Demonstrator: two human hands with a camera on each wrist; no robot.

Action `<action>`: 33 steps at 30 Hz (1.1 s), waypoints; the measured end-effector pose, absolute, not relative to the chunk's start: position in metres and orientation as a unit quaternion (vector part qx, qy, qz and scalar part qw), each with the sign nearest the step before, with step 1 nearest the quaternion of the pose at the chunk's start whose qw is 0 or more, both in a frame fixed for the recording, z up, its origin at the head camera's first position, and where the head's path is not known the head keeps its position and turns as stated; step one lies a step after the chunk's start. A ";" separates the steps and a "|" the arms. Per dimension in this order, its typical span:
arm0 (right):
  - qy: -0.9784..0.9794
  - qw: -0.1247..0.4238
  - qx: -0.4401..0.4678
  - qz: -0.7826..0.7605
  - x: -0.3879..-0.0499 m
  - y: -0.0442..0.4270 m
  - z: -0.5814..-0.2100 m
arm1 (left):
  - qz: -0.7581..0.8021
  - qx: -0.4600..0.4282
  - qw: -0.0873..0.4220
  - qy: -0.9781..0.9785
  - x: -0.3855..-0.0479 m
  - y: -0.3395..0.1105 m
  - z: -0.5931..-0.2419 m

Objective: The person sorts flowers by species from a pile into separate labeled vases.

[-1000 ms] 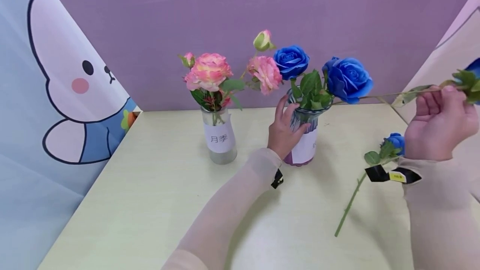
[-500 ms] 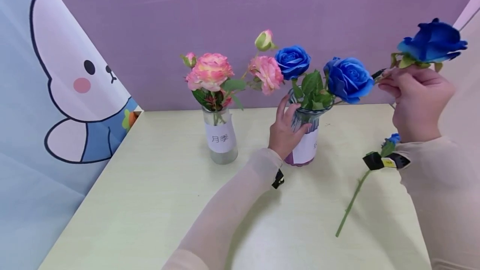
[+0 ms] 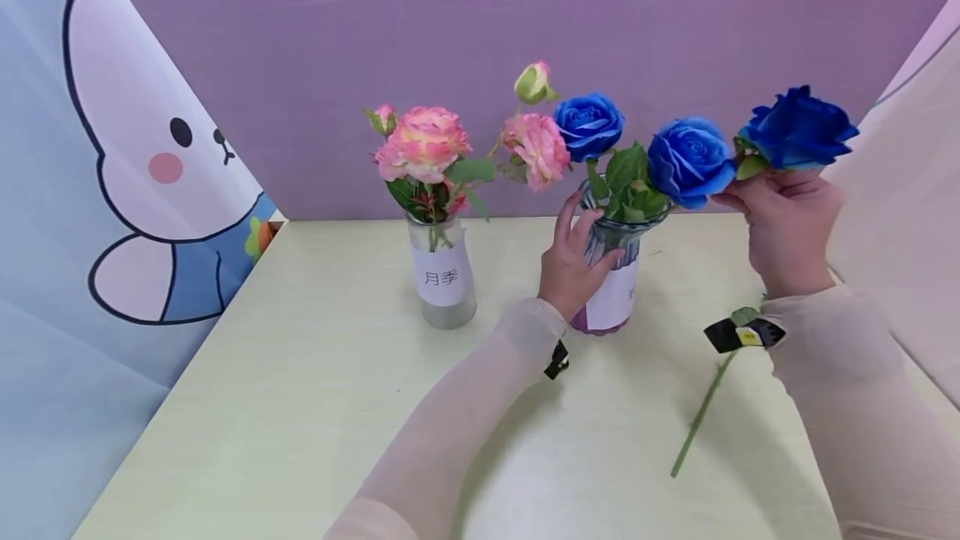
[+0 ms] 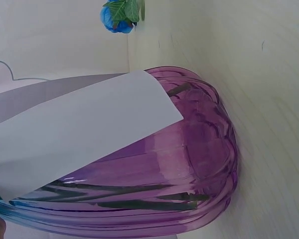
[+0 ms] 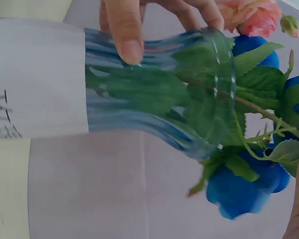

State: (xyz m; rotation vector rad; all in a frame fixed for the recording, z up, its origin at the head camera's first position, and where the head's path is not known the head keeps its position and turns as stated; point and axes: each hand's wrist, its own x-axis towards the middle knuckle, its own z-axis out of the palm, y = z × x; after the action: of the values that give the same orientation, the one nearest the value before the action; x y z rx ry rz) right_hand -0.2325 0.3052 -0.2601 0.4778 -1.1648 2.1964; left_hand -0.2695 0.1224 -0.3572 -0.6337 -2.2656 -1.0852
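My left hand (image 3: 573, 269) holds the neck of a ribbed glass vase (image 4: 204, 144), blue above and purple at its base, with a white paper label. Two blue roses, one of them a rose (image 3: 690, 161) leaning right, stand in it with green leaves. In my right hand (image 3: 791, 232) I pinch the stem of another blue rose (image 3: 798, 127), just below its bloom, to the right of the vase. The right wrist view shows a thin brown stem (image 5: 264, 112) running from near that hand into the vase mouth. Stems (image 4: 139, 194) show through the purple glass.
A clear vase (image 3: 448, 317) with a written label holds pink flowers (image 3: 423, 144) to the left. One more blue rose lies on the table, its green stem (image 3: 701, 419) below my right wrist. A purple backdrop (image 3: 450, 23) stands behind the table.
My right hand has brought the held rose leftward from the right edge toward the vase, and its bloom has come fully into view. My left hand has stayed on the vase.
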 end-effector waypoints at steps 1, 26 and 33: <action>-0.448 0.303 0.181 0.821 -0.233 0.303 -0.262 | -0.402 -0.238 0.276 -0.840 -0.270 0.122 -0.357; -0.486 0.277 0.219 0.800 -0.246 0.288 -0.278 | -0.399 -0.260 0.315 -0.821 -0.273 0.121 -0.361; -0.292 0.146 0.294 0.898 -0.244 0.305 -0.274 | -0.403 -0.252 0.294 -0.829 -0.271 0.123 -0.362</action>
State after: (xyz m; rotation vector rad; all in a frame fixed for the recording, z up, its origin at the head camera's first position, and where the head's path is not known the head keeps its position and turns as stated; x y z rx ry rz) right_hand -0.2442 0.3049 -0.2738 0.8476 -0.8396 2.5868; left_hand -0.2708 0.1233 -0.3615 -0.6717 -2.2077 -1.0734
